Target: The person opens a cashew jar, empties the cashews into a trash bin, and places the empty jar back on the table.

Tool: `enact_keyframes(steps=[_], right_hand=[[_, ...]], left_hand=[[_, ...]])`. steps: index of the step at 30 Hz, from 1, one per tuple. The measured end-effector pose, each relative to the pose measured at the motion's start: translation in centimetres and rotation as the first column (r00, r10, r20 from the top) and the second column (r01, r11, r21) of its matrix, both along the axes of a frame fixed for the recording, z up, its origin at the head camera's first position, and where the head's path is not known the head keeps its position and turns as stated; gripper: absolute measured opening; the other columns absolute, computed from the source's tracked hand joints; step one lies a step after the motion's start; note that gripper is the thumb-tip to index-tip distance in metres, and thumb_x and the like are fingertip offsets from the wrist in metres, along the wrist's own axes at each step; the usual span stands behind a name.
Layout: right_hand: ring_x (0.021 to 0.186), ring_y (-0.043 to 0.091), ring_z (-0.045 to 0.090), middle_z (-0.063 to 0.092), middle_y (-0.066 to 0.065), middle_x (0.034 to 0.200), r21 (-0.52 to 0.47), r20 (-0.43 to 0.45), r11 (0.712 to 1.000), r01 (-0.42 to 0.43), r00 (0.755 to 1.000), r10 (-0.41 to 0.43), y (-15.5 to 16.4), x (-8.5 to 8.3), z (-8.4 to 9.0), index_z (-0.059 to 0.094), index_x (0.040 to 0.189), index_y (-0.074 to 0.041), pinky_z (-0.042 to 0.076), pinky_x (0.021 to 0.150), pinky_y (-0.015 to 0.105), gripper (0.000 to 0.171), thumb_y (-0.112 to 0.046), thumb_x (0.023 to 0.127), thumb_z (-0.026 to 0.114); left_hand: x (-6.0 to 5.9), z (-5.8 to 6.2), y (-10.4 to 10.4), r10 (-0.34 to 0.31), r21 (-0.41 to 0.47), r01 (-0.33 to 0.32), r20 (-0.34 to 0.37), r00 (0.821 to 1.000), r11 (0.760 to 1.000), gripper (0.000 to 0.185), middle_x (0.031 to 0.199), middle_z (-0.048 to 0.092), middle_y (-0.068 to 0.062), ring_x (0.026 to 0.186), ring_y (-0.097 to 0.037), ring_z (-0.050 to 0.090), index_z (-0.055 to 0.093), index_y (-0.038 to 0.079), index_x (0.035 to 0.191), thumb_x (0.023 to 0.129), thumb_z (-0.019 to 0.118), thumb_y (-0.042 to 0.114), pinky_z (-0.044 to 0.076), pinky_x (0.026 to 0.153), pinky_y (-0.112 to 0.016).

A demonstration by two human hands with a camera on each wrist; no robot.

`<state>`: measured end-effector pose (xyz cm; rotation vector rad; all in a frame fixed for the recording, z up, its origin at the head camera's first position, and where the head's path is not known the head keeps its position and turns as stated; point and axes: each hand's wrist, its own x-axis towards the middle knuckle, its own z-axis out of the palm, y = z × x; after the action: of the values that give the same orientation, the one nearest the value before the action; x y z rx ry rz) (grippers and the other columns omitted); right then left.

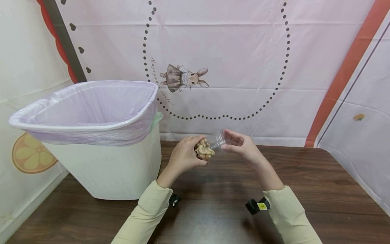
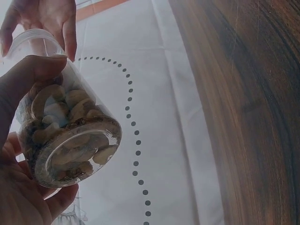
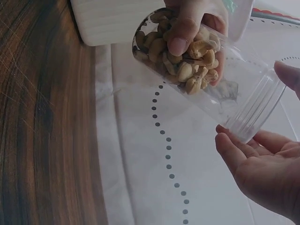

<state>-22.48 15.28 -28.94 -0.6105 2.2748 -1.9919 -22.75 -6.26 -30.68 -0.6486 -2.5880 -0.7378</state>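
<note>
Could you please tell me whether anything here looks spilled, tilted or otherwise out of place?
Nothing is spilled. The clear jar of cashews is tipped on its side above the table, gripped by the left hand. Its mouth has no lid and points toward the right hand, whose fingers touch the rim. The nuts sit at the closed end.

Both arms wear long pale yellow-green sleeves [image 1: 143, 217] ending at the wrists. A black strap [image 1: 174, 200] sits under the left cuff; the right wrist's black mount [image 1: 257, 206] bears a yellow label.
</note>
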Motion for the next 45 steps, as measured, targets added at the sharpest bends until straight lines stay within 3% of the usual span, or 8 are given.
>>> enact_keyframes(steps=[9, 13, 17, 33, 45], right_hand=[[0.122, 0.032, 0.041, 0.033, 0.023, 0.141, -0.008, 0.003, 1.0, -0.008, 1.0, 0.008, 0.0, 0.1, 0.0, 0.029, 0.137, 0.008, 0.043, 0.089, 0.02, 0.07, -0.013, 0.081, 0.065], [0.127, 0.031, 0.037, 0.034, 0.022, 0.14, 0.073, 0.002, 0.996, 0.049, 0.999, -0.049, -0.3, 0.4, 0.2, 0.03, 0.137, 0.007, 0.037, 0.099, 0.032, 0.067, -0.02, 0.085, 0.062], [0.126, 0.032, 0.038, 0.035, 0.022, 0.139, 0.179, -0.006, 0.978, 0.112, 0.994, -0.112, -0.7, 0.4, 0.5, 0.032, 0.137, 0.007, 0.035, 0.1, 0.04, 0.065, -0.028, 0.088, 0.058], [0.112, 0.033, 0.052, 0.049, 0.026, 0.127, 0.261, 0.015, 0.944, 0.2, 0.977, -0.211, -1.2, 0.4, 0.6, 0.045, 0.128, 0.009, 0.047, 0.088, 0.038, 0.063, -0.037, 0.087, 0.057], [0.12, 0.032, 0.045, 0.045, 0.023, 0.132, 0.261, -0.001, 0.948, 0.183, 0.982, -0.189, -1.2, 0.5, 0.7, 0.042, 0.13, 0.008, 0.041, 0.094, 0.042, 0.064, -0.033, 0.085, 0.06]], left_hand=[[0.1, -0.1, 0.0, 0.004, 0.006, -0.004, 0.006, 1.0, 1.0, 0.08, 0.113, 0.06, -0.003, 0.099, -0.019, 0.056, 0.056, 0.021, 0.124, 0.051, 0.084, 0.031, 0.046, 0.083, -0.036], [0.1, -0.2, 0.0, 0.014, -0.005, -0.014, -0.002, 1.0, 1.0, 0.08, 0.114, 0.06, -0.004, 0.099, -0.02, 0.056, 0.055, 0.02, 0.124, 0.051, 0.085, 0.032, 0.046, 0.083, -0.037], [0.0, -0.4, 0.0, 0.018, -0.018, -0.018, -0.02, 1.0, 1.0, 0.079, 0.113, 0.06, -0.004, 0.1, -0.02, 0.056, 0.056, 0.019, 0.124, 0.052, 0.084, 0.032, 0.046, 0.083, -0.037], [-0.2, -0.6, 0.0, 0.029, -0.032, -0.031, -0.049, 0.998, 0.999, 0.078, 0.108, 0.061, -0.004, 0.095, -0.02, 0.056, 0.057, 0.017, 0.124, 0.051, 0.083, 0.031, 0.046, 0.08, -0.036], [-0.1, -0.6, 0.0, 0.035, -0.039, -0.037, -0.048, 0.998, 0.999, 0.078, 0.109, 0.061, -0.004, 0.096, -0.02, 0.056, 0.056, 0.018, 0.124, 0.051, 0.083, 0.031, 0.046, 0.08, -0.036]])
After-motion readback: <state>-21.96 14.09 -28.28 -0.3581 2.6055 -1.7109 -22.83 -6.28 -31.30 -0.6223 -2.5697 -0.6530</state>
